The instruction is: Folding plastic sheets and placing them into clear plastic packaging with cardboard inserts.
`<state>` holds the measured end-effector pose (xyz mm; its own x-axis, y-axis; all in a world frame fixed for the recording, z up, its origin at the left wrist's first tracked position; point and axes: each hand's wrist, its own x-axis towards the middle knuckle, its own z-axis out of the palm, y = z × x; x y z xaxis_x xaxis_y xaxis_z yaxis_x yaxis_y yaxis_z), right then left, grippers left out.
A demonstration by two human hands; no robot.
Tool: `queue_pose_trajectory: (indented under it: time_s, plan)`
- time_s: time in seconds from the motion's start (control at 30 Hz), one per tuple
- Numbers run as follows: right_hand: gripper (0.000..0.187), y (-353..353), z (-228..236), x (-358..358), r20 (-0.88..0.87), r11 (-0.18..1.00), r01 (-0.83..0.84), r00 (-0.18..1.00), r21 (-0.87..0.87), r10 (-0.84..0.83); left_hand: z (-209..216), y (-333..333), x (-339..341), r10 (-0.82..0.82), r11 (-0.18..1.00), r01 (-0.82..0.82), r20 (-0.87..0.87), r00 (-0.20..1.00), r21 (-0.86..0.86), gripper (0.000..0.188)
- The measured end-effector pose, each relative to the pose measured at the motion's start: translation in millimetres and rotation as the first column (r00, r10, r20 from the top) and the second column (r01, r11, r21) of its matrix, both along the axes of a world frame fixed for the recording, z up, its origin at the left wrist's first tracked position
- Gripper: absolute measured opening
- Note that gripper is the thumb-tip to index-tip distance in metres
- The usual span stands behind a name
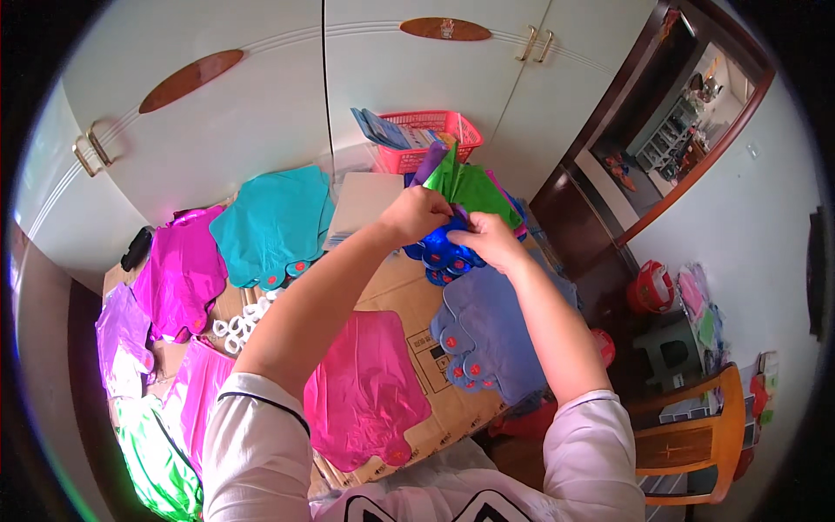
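Note:
At the far side of the table, my left hand (419, 214) is closed on a shiny purple foil sheet (428, 163), whose end sticks up above the fingers. Close beside it, my right hand (489, 241) pinches the same purple foil, its thumb low against blue foil. Under the hands lies a stack of shiny blue foil pieces (441, 253) with scalloped edges and round red spots. Green foil (484, 193) spreads just behind the hands. Nearer my right forearm are grey-blue scalloped pieces (500, 326). Pink foil pieces (364, 387) lie between my arms.
Stacks of teal (274, 222), magenta (184, 270), lilac (124, 335) and bright green (155, 457) foil cover the left side. White rings (233, 331) lie near my left arm. A pink basket (402, 161) holds packets at the back. A wooden chair (696, 439) stands right.

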<state>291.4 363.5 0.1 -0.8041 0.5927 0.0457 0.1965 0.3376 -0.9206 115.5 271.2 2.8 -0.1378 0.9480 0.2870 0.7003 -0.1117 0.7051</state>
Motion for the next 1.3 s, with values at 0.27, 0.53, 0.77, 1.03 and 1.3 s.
queue_pose_trajectory:
  time_s: [0.27,0.53,0.77,1.03,1.3]
  plan:
    - [0.01,57,-14,-7,-0.116,0.819,0.401,0.868,-0.41,-0.483,-26,-20,16,0.008,0.999,0.01,-0.466,0.885,0.036,0.03]
    - [0.018,150,176,155,-0.565,0.625,0.732,0.405,-0.271,-0.719,-19,-16,20,-0.014,0.998,-0.008,-0.329,0.944,-0.064,0.03]
    - [0.033,-39,101,190,-0.161,0.614,0.512,0.83,0.601,-0.534,10,-85,89,-0.582,0.697,0.701,-0.453,0.675,0.149,0.029]
    - [0.024,-133,-16,169,-0.113,0.779,0.434,0.894,0.452,-0.433,-23,-108,123,-0.59,0.663,0.748,-0.619,0.518,-0.006,0.033]
    - [0.025,-139,-19,170,-0.141,0.792,0.495,0.867,0.359,-0.478,-28,-104,124,-0.542,0.679,0.73,-0.623,0.564,0.07,0.021]
